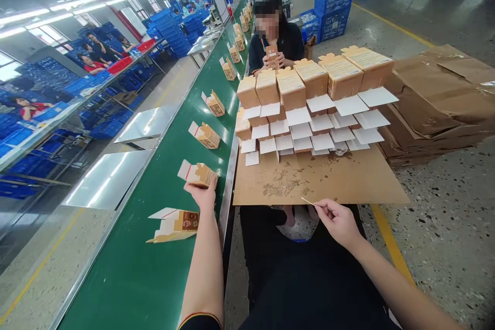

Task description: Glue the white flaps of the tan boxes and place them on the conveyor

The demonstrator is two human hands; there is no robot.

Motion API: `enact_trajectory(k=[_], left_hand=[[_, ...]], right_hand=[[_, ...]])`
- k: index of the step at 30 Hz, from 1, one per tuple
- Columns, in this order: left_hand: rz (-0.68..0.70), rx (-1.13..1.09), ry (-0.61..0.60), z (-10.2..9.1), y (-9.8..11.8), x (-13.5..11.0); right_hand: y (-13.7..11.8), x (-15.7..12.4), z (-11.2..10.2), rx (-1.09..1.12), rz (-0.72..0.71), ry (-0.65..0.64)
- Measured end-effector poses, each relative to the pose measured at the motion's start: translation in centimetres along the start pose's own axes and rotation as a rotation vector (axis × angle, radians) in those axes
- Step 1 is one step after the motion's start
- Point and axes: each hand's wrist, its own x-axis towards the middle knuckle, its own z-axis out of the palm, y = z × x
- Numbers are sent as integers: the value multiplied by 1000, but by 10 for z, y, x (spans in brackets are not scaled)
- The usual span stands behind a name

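On the green belt, my left hand (pixel 203 195) is closed around the lower end of a small brown cardboard box (pixel 200 174) with its white flap raised. Another open box (pixel 181 223), printed in dark brown, stands on the belt beside my left forearm. My right hand (pixel 339 223) pinches a thin, light-coloured stick (pixel 308 201) between thumb and fingers, over the near edge of a cardboard sheet (pixel 348 180). Brown smears mark that sheet. Stacked at its far side are several rows of brown boxes (pixel 292 85), their white flaps pointing towards me.
The green conveyor belt (pixel 127 268) runs away from me and carries several more open boxes (pixel 209 135). Opposite me sits a person (pixel 286 44) holding a brown box. Flattened cardboard (pixel 448 87) is piled on the right. Blue crates (pixel 334 0) stand behind.
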Motion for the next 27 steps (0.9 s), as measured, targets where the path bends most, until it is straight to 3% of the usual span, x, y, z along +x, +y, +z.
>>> enact_trajectory(k=[2, 4, 7, 8, 9, 11, 14, 16, 18, 21, 27], left_hand=[[-47, 51, -8, -2, -5, 3], [23, 101, 61, -4, -9, -6], [323, 194, 227, -4, -9, -31], [437, 204, 230, 0, -6, -40], [544, 202, 175, 5, -2, -49], [705, 192, -97, 26, 9, -62], [751, 225, -555, 68, 28, -70], [713, 277, -674, 90, 37, -72], [684, 330, -699, 98, 39, -77], [679, 363, -678, 82, 34, -91], [568, 236, -619, 13, 29, -119]], right_hand=[[-1, 3, -3, -6, 3, 8], [1, 1, -10, -24, 6, 40], [10, -8, -27, -63, 41, 117], [13, -11, -32, -78, 58, 143], [16, -13, -37, -93, 72, 166], [18, -13, -44, -114, 84, 189], [14, -4, -47, -119, 61, 177], [10, 3, -47, -109, 32, 176], [6, 6, -48, -105, 9, 195], [4, 0, -54, -103, 11, 242], [0, -19, -75, -130, 6, 332]])
